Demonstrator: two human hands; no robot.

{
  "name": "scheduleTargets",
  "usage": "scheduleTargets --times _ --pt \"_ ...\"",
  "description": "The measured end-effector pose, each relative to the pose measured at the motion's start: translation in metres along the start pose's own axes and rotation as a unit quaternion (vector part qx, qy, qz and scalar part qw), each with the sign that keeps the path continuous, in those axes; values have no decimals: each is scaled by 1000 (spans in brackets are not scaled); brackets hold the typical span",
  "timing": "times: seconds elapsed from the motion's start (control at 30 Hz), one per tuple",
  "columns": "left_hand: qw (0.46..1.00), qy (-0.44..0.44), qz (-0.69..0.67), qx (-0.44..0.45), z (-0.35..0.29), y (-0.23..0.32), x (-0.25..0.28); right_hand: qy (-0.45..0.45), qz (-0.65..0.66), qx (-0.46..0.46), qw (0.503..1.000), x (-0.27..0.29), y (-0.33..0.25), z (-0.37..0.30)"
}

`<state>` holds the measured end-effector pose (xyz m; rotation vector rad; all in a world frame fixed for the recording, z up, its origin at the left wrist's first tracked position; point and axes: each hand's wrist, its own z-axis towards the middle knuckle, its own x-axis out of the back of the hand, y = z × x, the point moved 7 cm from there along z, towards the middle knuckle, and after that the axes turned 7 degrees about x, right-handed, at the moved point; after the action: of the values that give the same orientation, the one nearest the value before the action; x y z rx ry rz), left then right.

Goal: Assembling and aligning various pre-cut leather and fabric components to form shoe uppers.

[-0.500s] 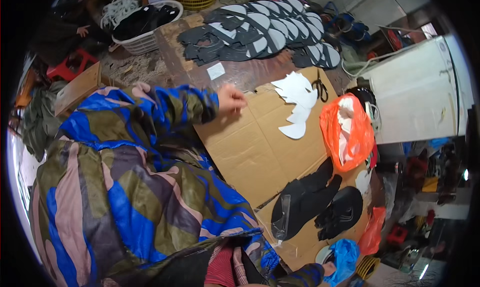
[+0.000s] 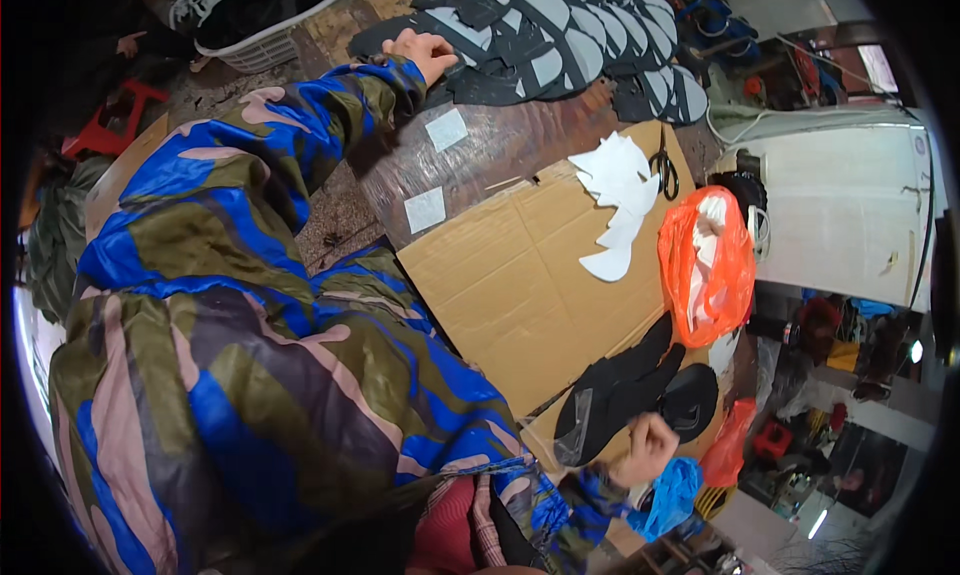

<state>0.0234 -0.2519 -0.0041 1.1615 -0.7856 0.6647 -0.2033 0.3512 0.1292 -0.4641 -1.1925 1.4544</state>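
Note:
My left hand (image 2: 420,55) reaches to the near end of the overlapping rows of black shoe pieces (image 2: 500,80) with pale grey half-moon patches. Its fingers are bent down onto the outermost black piece and look closed at its edge. My right hand (image 2: 645,450), slightly blurred, is raised above the near right end of the cardboard (image 2: 500,295), beside a blue plastic bag (image 2: 672,497). Its fingers curl toward the thumb; what is between them, if anything, is too small to tell. Black foot-shaped pieces (image 2: 610,400) lie just beyond it, partly under clear plastic film (image 2: 570,427).
White jagged-edged pieces (image 2: 618,200) and black scissors (image 2: 664,172) lie on the cardboard's far side. An orange plastic bag (image 2: 712,265) with white material stands nearby. Two whitish squares (image 2: 425,210) are on the brown tabletop. A basket (image 2: 260,50) and a red stool (image 2: 115,115) are at left.
My left hand has moved from above the cardboard out to the rows of black shoe pieces. My right hand has risen from the blue bag toward the black foot-shaped pieces.

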Motion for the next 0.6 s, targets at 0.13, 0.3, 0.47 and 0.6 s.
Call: scheduleTargets --times 0.13,0.3,0.47,0.6 --pt "957 142 41 -250 -23 36 -16 -179 251 162 937 -148 -135 22" --pt "977 83 130 -148 -7 35 -40 -386 514 211 736 -206 -242 16" --pt "998 -43 -13 -54 -1 46 -34 -363 655 238 618 -172 -222 -5" --pt "920 -138 -361 71 -24 48 -32 -274 735 265 560 -181 -239 -9"
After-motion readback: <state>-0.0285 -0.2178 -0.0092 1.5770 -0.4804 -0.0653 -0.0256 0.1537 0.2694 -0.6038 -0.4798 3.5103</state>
